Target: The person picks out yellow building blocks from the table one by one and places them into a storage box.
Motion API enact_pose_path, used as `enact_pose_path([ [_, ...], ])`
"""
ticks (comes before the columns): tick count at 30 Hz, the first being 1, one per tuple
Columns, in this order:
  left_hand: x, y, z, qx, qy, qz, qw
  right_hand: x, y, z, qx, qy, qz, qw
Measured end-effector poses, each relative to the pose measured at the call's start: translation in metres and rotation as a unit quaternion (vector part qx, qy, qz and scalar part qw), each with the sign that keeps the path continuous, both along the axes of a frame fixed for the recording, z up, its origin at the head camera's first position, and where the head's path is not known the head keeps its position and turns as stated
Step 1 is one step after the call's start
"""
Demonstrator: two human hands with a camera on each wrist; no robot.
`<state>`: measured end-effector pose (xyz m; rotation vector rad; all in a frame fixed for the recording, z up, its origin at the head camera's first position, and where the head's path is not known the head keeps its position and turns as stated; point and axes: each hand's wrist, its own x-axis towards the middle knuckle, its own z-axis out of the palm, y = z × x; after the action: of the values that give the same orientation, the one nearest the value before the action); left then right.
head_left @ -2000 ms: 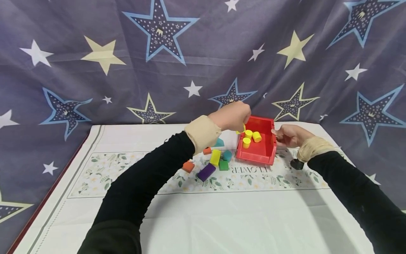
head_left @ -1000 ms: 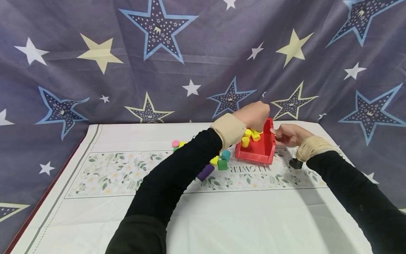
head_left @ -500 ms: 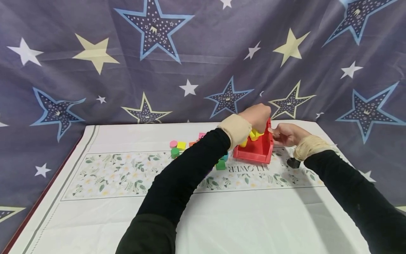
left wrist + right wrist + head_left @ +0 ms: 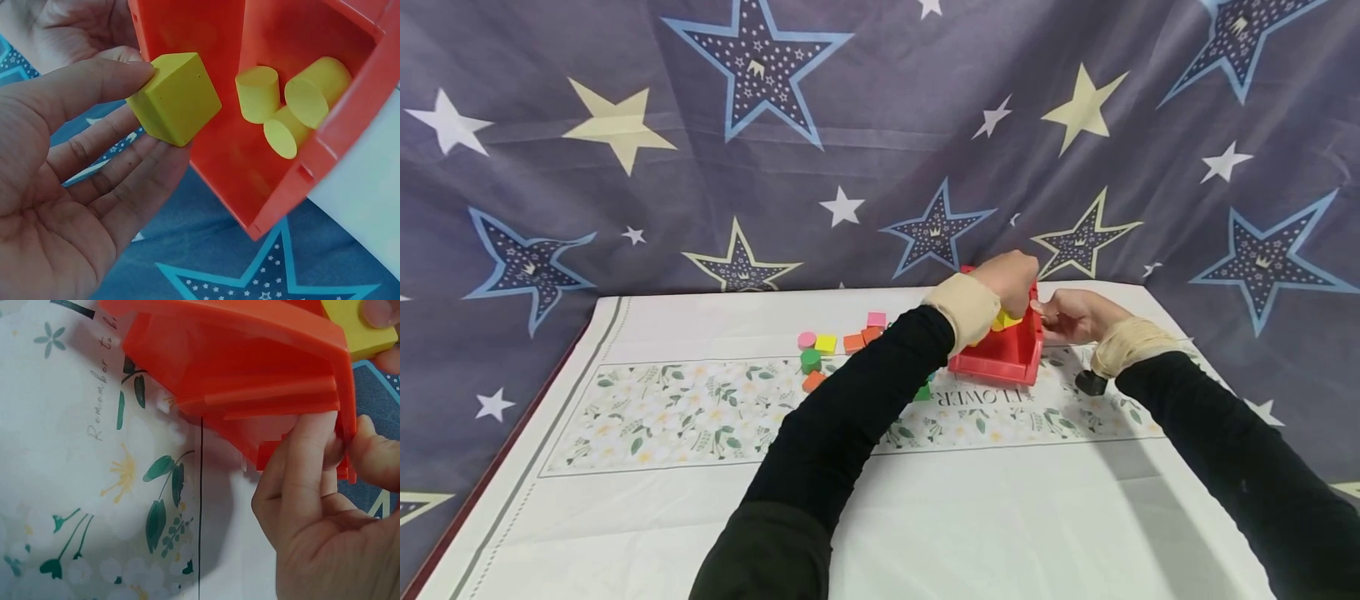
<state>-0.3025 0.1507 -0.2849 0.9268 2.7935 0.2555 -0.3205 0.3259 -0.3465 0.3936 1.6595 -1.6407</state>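
Over the far part of a red plastic box, my left hand pinches a yellow block between thumb and fingertips. In the left wrist view the block has flat faces and sharp edges. It is close to the box's inner wall; whether it touches I cannot tell. Inside the box lie 3 yellow cylinders, two of them tipped over. My right hand pinches the box's right-hand rim, thumb on one side and fingers curled under on the other. The left forearm hides part of the table.
Left of the box lie loose blocks: a pink disc, a yellow square block, a green cylinder and several orange pieces. A small black object is by the right wrist. A star-patterned curtain borders the table's back.
Since two seconds ago, my left hand has moved right from the box's left side to over the box, still gripping a yellow piece. My right hand keeps its hold on the rim.
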Motion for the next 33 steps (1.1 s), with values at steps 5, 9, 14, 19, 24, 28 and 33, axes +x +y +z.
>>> enact_pose_path([
  [5, 0.003, 0.006, -0.002, -0.009, 0.005, -0.009, 0.9999, 0.001, 0.0, 0.001, -0.001, 0.001, -0.001, 1.0],
  [9, 0.004, 0.009, -0.005, -0.005, -0.01, -0.004, 0.9999, 0.001, 0.0, 0.001, 0.004, 0.004, 0.001, 1.0],
  [14, 0.002, 0.011, -0.011, -0.005, -0.019, 0.005, 0.9998, 0.001, 0.0, 0.001, -0.007, 0.003, 0.002, 1.0],
  [19, -0.002, 0.013, -0.02, -0.005, -0.018, 0.013, 0.9997, 0.001, 0.0, 0.0, -0.015, 0.001, -0.001, 0.9999],
  [24, -0.007, 0.014, -0.028, -0.006, -0.011, 0.008, 0.9999, 0.001, 0.0, 0.001, -0.013, 0.003, -0.005, 0.9999],
  [28, -0.011, 0.015, -0.033, -0.002, -0.01, 0.013, 0.9999, 0.0, 0.001, 0.0, -0.014, 0.005, -0.004, 0.9999],
  [33, -0.015, 0.017, -0.042, 0.004, -0.026, 0.029, 0.9992, 0.0, 0.0, -0.002, -0.015, 0.013, 0.0, 0.9998],
])
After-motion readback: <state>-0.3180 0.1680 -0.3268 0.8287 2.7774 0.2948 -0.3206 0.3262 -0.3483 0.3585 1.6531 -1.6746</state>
